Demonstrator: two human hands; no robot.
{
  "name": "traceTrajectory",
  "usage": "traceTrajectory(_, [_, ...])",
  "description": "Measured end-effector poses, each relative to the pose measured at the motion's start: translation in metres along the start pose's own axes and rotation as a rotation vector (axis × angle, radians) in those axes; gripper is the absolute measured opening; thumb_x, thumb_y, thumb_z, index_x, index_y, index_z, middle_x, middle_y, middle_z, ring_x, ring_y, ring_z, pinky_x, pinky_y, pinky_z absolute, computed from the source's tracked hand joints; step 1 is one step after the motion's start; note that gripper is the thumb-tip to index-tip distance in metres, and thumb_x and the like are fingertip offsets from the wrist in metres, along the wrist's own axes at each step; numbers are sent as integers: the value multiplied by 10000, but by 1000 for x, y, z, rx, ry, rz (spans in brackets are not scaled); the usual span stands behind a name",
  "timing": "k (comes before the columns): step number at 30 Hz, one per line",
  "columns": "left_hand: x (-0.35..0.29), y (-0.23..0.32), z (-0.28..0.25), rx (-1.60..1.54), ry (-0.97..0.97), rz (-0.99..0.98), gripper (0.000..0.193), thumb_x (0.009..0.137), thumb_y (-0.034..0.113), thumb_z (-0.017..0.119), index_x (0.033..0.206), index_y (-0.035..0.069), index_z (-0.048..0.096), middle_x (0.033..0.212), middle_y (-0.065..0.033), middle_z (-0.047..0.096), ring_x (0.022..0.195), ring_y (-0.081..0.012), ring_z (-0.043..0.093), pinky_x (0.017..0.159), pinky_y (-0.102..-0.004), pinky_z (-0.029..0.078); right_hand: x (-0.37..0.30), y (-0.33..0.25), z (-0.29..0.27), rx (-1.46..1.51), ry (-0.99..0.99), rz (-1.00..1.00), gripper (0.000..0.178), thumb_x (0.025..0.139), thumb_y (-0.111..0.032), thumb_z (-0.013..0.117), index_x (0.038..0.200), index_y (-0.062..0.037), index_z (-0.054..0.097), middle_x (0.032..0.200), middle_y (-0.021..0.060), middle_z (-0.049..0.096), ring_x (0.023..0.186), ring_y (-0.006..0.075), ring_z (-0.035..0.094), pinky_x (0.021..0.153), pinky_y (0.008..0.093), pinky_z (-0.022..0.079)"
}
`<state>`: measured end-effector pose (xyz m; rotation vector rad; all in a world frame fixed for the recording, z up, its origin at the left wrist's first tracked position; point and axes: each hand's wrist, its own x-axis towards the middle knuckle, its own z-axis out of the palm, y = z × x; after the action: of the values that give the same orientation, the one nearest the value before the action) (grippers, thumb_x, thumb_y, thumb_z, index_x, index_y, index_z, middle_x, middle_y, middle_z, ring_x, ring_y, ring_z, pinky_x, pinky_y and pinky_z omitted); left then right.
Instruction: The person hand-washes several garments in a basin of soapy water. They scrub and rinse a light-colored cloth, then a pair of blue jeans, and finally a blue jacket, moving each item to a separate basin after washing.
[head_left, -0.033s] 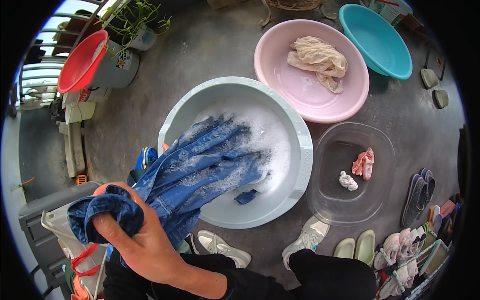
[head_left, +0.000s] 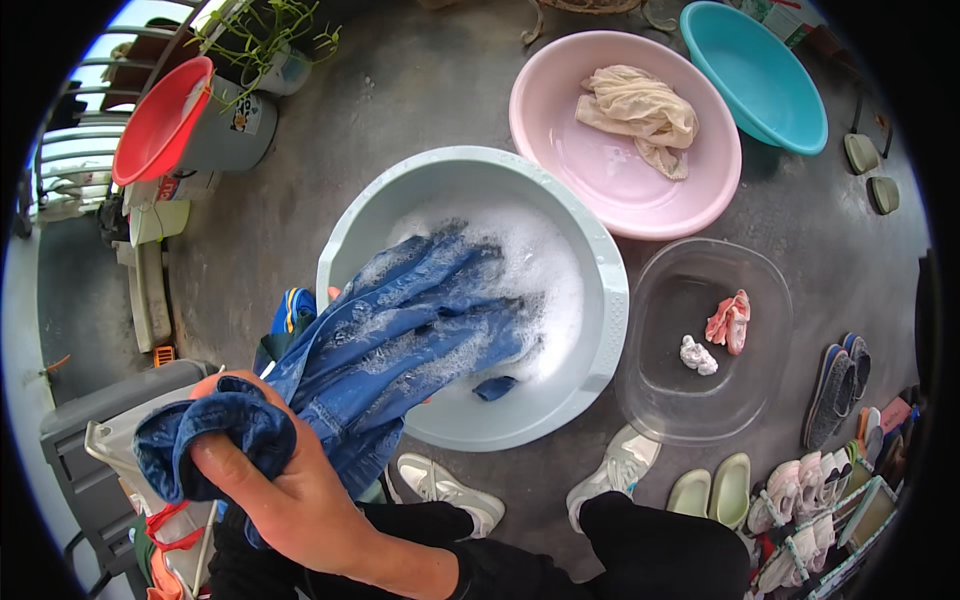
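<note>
A wet blue denim garment (head_left: 400,320), streaked with suds, stretches from the foam in the pale grey-blue basin (head_left: 340,235) over its near left rim. My right hand (head_left: 305,485) reaches across to the left and is closed round the bunched upper end of the denim, its thumb tucked into the roll. Beneath the cloth is my left hand (head_left: 334,293). Only a fingertip at the denim's far edge and a sliver of skin at its near edge show, and it appears to grip the cloth from below. White foam (head_left: 545,290) covers the basin's right side.
A pink basin (head_left: 535,125) holding beige cloth touches the wash basin at the far right. Beyond it is a turquoise basin (head_left: 770,90). A transparent tub (head_left: 650,400) with two small cloths stands right. Slippers (head_left: 710,495) and a shoe rack (head_left: 845,530) lie lower right; buckets (head_left: 165,125) stand upper left.
The view has shifted very slightly. The bunched denim in my right hand has moved a little to the right; both hands keep their places on the cloth.
</note>
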<state>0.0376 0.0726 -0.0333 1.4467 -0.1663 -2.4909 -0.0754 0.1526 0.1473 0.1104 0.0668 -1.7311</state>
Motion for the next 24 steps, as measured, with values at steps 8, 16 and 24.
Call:
traceTrajectory(8, [-63,-47,12,-308,70,-25,376,918,306,494,1079,-15,605,1040,-172,651,927,-291,649,849,-427,541,-36,-1,2,874,-65,60,295,984,-303,481,1209,-115,505,979,16,594,843,177,602,919,444,486])
traceTrajectory(16, [-100,-25,89,-430,39,113,247,911,153,540,1068,-27,605,1042,-189,659,945,-306,650,896,-462,520,-47,-146,-99,195,700,-373,397,910,-418,572,1096,-67,573,953,74,620,913,211,605,968,398,457])
traceTrajectory(24, [-199,-29,177,-686,103,49,376,876,150,568,1186,-60,538,1166,-206,611,1050,-334,608,951,-511,462,-40,-73,-149,-200,657,125,522,965,-487,433,1266,-68,516,1133,76,620,960,213,618,871,370,518])
